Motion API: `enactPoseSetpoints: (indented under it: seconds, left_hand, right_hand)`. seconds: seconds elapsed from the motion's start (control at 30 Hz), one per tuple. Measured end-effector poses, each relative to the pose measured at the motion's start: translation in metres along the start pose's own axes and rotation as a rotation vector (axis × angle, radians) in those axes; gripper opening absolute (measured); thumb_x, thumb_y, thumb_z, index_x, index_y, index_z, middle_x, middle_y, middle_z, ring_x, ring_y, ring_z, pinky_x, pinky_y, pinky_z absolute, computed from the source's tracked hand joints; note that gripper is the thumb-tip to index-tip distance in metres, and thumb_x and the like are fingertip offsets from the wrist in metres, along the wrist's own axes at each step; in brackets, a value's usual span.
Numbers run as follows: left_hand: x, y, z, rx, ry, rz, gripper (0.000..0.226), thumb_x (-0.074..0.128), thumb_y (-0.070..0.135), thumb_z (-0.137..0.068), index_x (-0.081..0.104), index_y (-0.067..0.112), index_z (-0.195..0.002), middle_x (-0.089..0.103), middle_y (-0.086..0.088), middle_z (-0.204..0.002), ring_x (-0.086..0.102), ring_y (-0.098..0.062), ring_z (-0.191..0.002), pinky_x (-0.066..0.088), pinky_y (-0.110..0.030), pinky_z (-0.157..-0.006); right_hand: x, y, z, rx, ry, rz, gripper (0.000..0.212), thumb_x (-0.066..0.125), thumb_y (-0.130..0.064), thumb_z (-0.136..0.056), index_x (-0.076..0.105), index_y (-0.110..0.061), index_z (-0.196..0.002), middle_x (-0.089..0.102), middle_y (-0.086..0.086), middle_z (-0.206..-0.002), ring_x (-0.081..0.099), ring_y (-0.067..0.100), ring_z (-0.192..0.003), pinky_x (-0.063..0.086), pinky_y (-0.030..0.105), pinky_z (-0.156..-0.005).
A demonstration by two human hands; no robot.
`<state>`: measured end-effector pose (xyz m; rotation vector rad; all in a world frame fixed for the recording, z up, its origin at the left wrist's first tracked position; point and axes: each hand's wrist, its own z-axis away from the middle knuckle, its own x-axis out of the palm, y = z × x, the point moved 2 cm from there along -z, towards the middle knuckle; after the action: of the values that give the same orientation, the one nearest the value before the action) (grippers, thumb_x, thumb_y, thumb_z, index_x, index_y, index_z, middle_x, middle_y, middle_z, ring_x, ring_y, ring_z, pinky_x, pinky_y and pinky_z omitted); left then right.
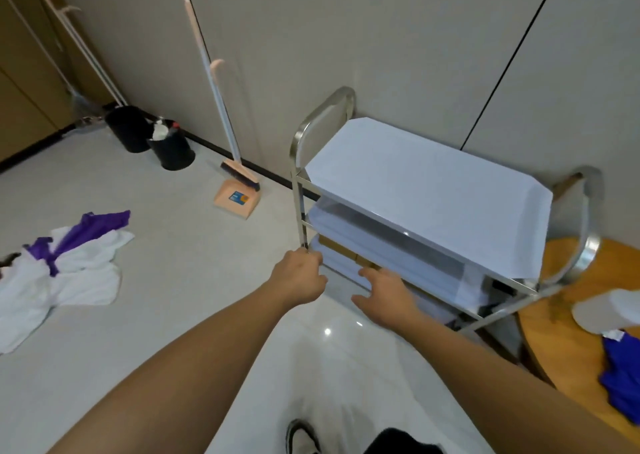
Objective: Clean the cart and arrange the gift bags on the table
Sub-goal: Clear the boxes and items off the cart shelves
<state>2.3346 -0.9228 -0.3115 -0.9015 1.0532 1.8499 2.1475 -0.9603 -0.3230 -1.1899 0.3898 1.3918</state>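
Near the middle of the frame stands the cart (426, 190), a shiny metal one with three white shelves, pushed up close to a grey wall. Its top shelf looks bare and clean, but I cannot tell if it has been wiped. The left hand (299, 275) has its fingers curled round the thin metal leg at the cart's front corner, low down. The right hand (384, 296) reaches toward the bottom shelf with its fingers spread and straight, holding nothing. Brown shapes sit on that low shelf just past the hands; they might be the gift bags (343, 250), but they are too hidden to be sure. At the right edge of the frame is a round wooden table (554, 356), touching or almost touching the cart's far handle. A blue cloth (621, 377) and a white thing lie on it, and no bags stand there yet. So the job seems to be at an early part: the cart likely needs more cleaning and the bags have to go on the table. The floor is pale and glossy. White and purple cloths (69, 266) lie in a heap at the left. Two black bins (152, 136) sit at the upper left, and a pink broom and dustpan (237, 190) lean by the wall.
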Motion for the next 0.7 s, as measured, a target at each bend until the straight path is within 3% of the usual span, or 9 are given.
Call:
enactPoseSetpoints:
  seconds: [0.37, 0.6, 0.7]
  left_hand:
    - [-0.003, -0.042, -0.129, -0.052, -0.100, -0.004, 0.047, 0.057, 0.036, -0.098, 0.053, 0.017, -0.141, 0.050, -0.011, -0.141, 0.048, -0.031, -0.128, 0.044, -0.037, -0.103]
    - [0.028, -0.062, -0.210, -0.011, -0.094, 0.009, 0.041, 0.059, 0.028, -0.098, 0.059, 0.012, -0.136, 0.055, -0.011, -0.135, 0.053, -0.030, -0.121, 0.043, -0.031, -0.096]
    - [0.063, -0.075, -0.261, 0.030, -0.063, 0.032, 0.037, 0.060, 0.029, -0.097, 0.063, 0.012, -0.130, 0.059, -0.012, -0.130, 0.054, -0.031, -0.117, 0.049, -0.037, -0.097]
  right_hand:
    - [0.018, -0.006, -0.151, 0.079, -0.075, -0.127, 0.061, 0.064, -0.041, -0.093, 0.048, -0.018, -0.147, 0.055, 0.012, -0.140, 0.050, 0.030, -0.129, 0.044, 0.038, -0.105]
    - [0.055, 0.013, -0.222, 0.184, -0.088, -0.237, 0.060, 0.063, -0.039, -0.095, 0.045, -0.020, -0.148, 0.052, 0.013, -0.143, 0.047, 0.031, -0.131, 0.045, 0.039, -0.105]
    - [0.085, 0.026, -0.265, 0.203, -0.015, -0.263, 0.058, 0.061, -0.038, -0.096, 0.045, -0.021, -0.149, 0.049, 0.009, -0.147, 0.046, 0.029, -0.134, 0.042, 0.038, -0.108]
